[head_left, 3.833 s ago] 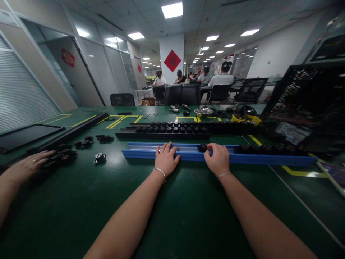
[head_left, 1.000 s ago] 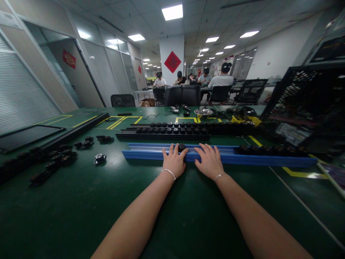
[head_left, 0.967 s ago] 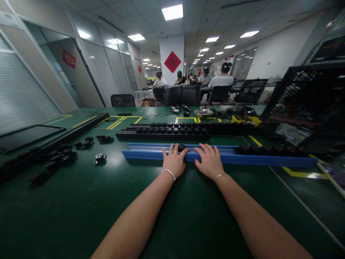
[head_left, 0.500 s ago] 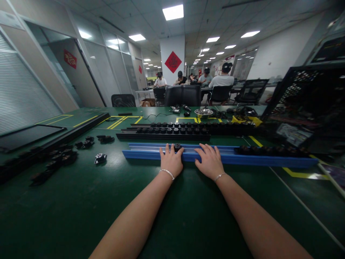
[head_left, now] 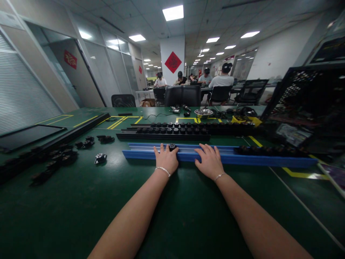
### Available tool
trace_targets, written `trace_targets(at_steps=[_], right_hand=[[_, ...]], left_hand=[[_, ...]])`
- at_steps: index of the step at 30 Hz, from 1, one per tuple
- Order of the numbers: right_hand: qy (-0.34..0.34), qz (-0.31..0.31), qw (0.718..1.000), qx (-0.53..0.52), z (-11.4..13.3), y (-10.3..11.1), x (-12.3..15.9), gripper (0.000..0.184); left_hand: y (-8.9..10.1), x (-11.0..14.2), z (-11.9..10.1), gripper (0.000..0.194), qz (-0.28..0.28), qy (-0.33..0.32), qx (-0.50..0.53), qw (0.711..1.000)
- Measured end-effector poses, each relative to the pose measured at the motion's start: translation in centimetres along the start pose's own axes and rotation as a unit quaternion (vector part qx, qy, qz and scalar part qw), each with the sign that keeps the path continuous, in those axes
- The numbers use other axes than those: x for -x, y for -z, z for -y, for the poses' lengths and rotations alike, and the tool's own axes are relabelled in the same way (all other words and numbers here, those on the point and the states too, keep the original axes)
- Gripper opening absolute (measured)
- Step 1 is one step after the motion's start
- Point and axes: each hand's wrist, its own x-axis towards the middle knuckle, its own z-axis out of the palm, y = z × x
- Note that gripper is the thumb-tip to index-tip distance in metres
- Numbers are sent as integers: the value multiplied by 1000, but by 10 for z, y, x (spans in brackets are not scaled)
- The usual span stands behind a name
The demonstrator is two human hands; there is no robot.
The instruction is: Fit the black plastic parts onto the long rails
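Note:
A long blue channel rail [head_left: 242, 159] lies across the table before me. Inside its middle stretch sits a small black part [head_left: 171, 146], between the thumb and forefinger of my left hand [head_left: 166, 160]. The other fingers of that hand are spread over the rail. My right hand [head_left: 210, 160] grips the rail further right, with fingers over the channel and thumb at its near wall. A row of black parts [head_left: 265, 150] fills the rail's right end. One small light-topped part [head_left: 100, 158] stands alone on the table to the left.
Black rails with rows of black parts [head_left: 175, 131] lie behind the blue one. Loose black parts [head_left: 61, 156] and a long dark rail [head_left: 78, 130] are at left. A metal bowl [head_left: 203, 113] stands at the back; a black perforated panel [head_left: 302, 90] rises at right. People sit beyond.
My left hand has moved a little to the left along the blue rail, and the small black part has moved with it. My right hand and the rail have stayed in place.

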Motion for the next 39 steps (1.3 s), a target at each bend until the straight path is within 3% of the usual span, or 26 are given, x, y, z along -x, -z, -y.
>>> trace_targets(at_steps=[16,39], right_hand=[[5,-2,1000,-4,-1,1,0,39],[2,-7,1000,-12,1,0,0,36]], left_hand=[[13,-7,22,50,64,37,0,997],[18,-7,62,54,88,47,-35,994]])
